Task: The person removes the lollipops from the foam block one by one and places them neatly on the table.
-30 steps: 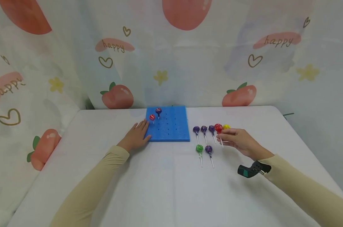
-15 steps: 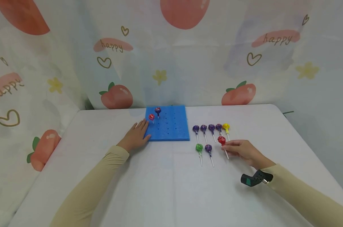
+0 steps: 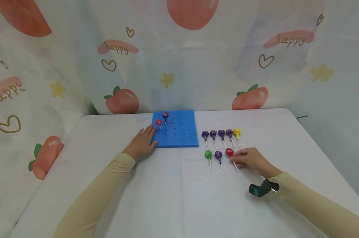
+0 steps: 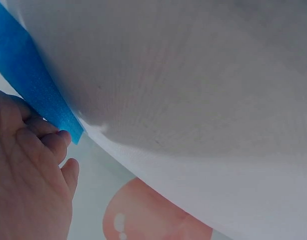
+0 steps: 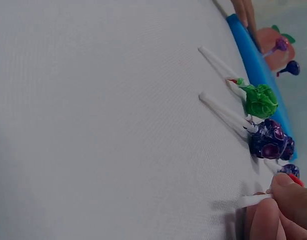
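Note:
My right hand [image 3: 252, 161] pinches the white stick of a red lollipop [image 3: 229, 152] close over the table, right of a purple lollipop [image 3: 218, 155] and a green lollipop [image 3: 208, 154]. In the right wrist view the thumb and fingers [image 5: 282, 200] hold that stick, and the hand mostly hides the red head. My left hand [image 3: 140, 142] rests with straight fingers on the left edge of a blue foam board [image 3: 185, 140] dotted with small holes. Two lollipops stand upright in the board: one red [image 3: 158, 122] and one purple [image 3: 165, 115].
Behind the red lollipop lies a row of several purple lollipops [image 3: 213, 133], ending at the right in a yellow lollipop [image 3: 236, 132]. All lie on a white-covered table [image 3: 167, 191]. A printed curtain [image 3: 203, 72] hangs along the table's back edge. A dark strap [image 3: 263, 188] is on the right wrist.
My right hand has brought the red lollipop from over the back row toward the front, then slightly left, beside the front purple one. The left hand stays on the board.

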